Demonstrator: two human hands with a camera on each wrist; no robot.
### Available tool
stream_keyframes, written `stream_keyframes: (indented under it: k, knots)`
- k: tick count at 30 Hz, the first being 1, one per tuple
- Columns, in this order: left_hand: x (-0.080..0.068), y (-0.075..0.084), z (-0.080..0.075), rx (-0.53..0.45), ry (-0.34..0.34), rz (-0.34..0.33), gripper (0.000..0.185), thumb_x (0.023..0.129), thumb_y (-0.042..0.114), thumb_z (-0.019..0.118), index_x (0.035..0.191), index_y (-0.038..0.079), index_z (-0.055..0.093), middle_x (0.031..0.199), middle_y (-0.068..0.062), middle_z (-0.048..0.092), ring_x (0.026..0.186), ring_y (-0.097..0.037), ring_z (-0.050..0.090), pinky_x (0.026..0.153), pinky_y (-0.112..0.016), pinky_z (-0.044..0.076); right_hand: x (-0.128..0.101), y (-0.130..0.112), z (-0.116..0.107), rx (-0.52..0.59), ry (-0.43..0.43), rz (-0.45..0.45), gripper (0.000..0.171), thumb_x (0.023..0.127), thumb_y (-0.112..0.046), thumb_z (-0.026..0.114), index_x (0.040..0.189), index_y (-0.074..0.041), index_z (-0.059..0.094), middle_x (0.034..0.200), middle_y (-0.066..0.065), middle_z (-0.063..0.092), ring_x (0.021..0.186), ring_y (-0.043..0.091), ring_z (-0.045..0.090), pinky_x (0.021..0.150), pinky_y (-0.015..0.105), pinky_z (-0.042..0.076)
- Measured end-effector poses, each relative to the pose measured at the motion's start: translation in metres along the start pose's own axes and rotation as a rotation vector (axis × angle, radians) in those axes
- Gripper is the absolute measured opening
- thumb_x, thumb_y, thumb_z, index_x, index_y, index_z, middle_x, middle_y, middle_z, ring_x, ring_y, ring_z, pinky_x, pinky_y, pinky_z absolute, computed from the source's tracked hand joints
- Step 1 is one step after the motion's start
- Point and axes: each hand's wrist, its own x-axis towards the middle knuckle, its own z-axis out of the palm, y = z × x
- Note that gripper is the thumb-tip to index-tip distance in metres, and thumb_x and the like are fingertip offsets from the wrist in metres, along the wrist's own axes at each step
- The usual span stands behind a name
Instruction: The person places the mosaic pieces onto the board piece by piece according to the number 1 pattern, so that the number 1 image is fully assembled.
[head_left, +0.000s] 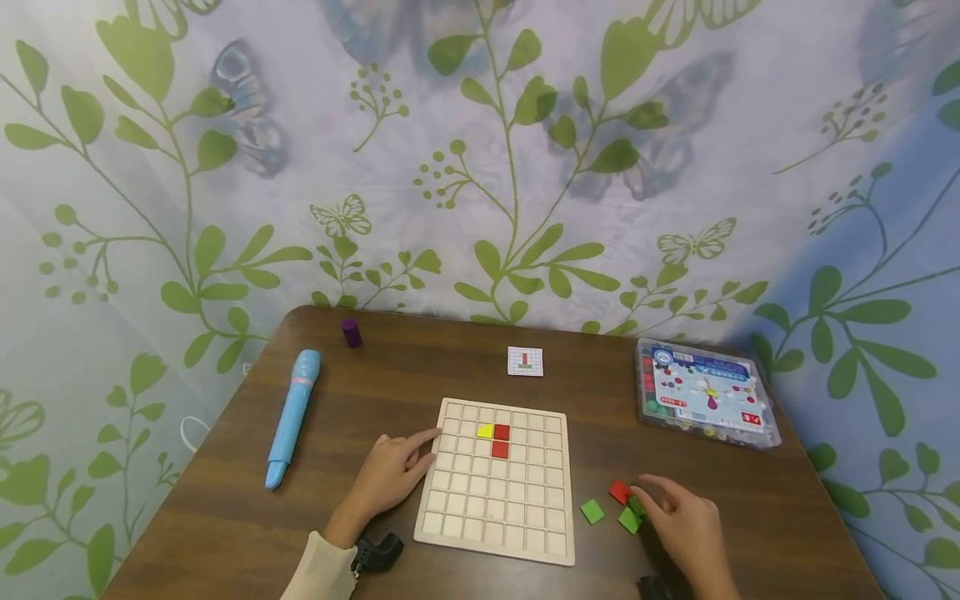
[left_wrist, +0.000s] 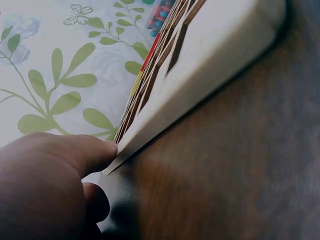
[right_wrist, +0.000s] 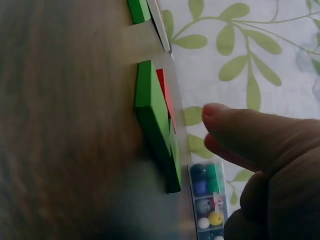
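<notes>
A wooden grid board [head_left: 495, 508] lies flat in front of me. In its upper part sit a yellow piece [head_left: 485, 431] with a slanted side and two red square tiles, one upper [head_left: 501, 432] and one lower [head_left: 500, 450]. With its index fingertip, my left hand [head_left: 386, 473] touches the board's left edge; the left wrist view shows this contact at the rim. My right hand [head_left: 684, 521] hovers beside a loose cluster: a red tile [head_left: 619, 492] and green tiles [head_left: 629, 521]. Thumb and index finger hold nothing in the right wrist view. Another green tile [head_left: 592, 512] lies nearer the board.
Behind the board lies a small pattern card [head_left: 525, 361]. A clear plastic box [head_left: 708, 392] of coloured parts stands at the back right. On the left are a blue toy microphone [head_left: 292, 417] and a purple cylinder [head_left: 351, 332]. A patterned curtain hangs behind the table.
</notes>
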Motion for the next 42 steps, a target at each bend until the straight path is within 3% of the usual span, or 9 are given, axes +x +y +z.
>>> stream_keyframes:
  k: [5,12,21,31,42]
  knots:
    - [-0.001,0.0,0.0,-0.013,-0.002,-0.001,0.036,0.098,0.022,0.072,0.133,0.018,0.07,0.056,0.023,0.029,0.05,0.001,0.024,0.072,-0.033,0.031,-0.001,0.0,0.001,0.004,-0.112,0.049,0.02,0.083,-0.026,0.087,0.098,-0.015,0.079,0.057,-0.012,0.033,0.05,0.003,0.024,0.048,0.025,0.024]
    - [-0.001,-0.001,0.0,-0.012,0.001,0.002,0.036,0.098,0.022,0.072,0.133,0.018,0.07,0.056,0.024,0.029,0.05,0.002,0.025,0.071,-0.033,0.031,0.0,-0.003,0.002,-0.002,-0.245,0.134,0.042,0.086,-0.043,0.082,0.114,-0.011,0.077,0.058,-0.007,0.037,0.052,0.008,0.029,0.049,0.027,0.026]
    - [-0.001,-0.002,0.0,0.002,0.015,0.019,0.036,0.098,0.022,0.072,0.133,0.018,0.07,0.057,0.025,0.027,0.05,0.002,0.024,0.071,-0.033,0.029,0.001,-0.008,0.002,0.002,-0.28,0.14,0.054,0.081,-0.057,0.081,0.114,-0.014,0.077,0.058,-0.007,0.039,0.052,0.01,0.032,0.049,0.027,0.026]
    - [-0.001,-0.002,0.0,0.001,0.016,0.013,0.035,0.098,0.023,0.072,0.133,0.019,0.07,0.057,0.025,0.028,0.051,0.002,0.024,0.071,-0.032,0.029,0.0,-0.007,0.004,-0.005,-0.272,0.115,0.045,0.081,-0.049,0.084,0.109,-0.015,0.078,0.058,-0.008,0.037,0.052,0.008,0.03,0.049,0.026,0.025]
    - [0.001,-0.002,0.001,0.005,0.011,0.006,0.036,0.097,0.023,0.072,0.132,0.019,0.07,0.057,0.024,0.029,0.051,0.002,0.026,0.071,-0.032,0.03,0.002,-0.01,0.002,-0.03,-0.335,0.186,0.046,0.084,-0.046,0.084,0.114,-0.012,0.077,0.058,-0.005,0.039,0.054,0.013,0.035,0.05,0.027,0.027]
